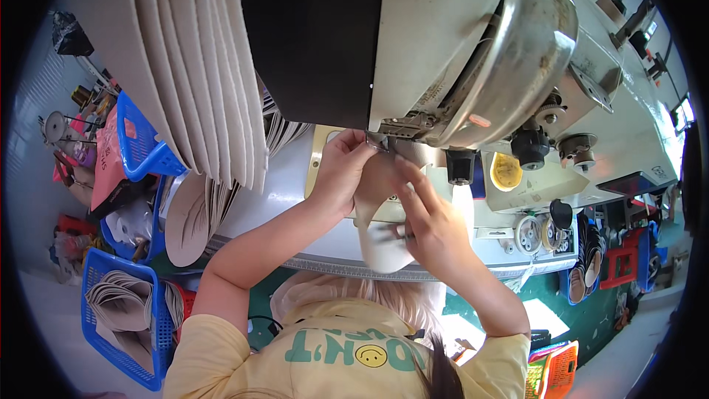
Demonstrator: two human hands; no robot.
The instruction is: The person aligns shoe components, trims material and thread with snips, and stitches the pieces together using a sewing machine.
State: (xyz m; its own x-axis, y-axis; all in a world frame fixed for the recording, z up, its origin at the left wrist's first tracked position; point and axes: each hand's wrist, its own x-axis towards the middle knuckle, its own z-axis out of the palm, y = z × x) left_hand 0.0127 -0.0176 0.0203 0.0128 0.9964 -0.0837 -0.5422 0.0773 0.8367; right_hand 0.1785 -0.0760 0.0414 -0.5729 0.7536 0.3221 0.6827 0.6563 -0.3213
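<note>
Under the head of a large grey-white sewing machine (443,52), a pale, curved, flat piece (380,192) lies on the machine bed, its lower end hanging toward me. My left hand (342,166) is closed on the upper left edge of this piece, its fingertips close to the metal parts below the head. My right hand (434,225) rests along the piece's right side with fingers apart and stretched over it. Some of those fingers are smeared by motion. The machine head partly hides the piece's far end.
Stacked pale pieces (181,59) hang at the upper left, with more (188,218) below. Blue baskets (122,318) stand at the left, one holding folded pieces. A yellow round dish (507,172) and knobs (530,149) are right of the head. An orange basket (563,369) stands lower right.
</note>
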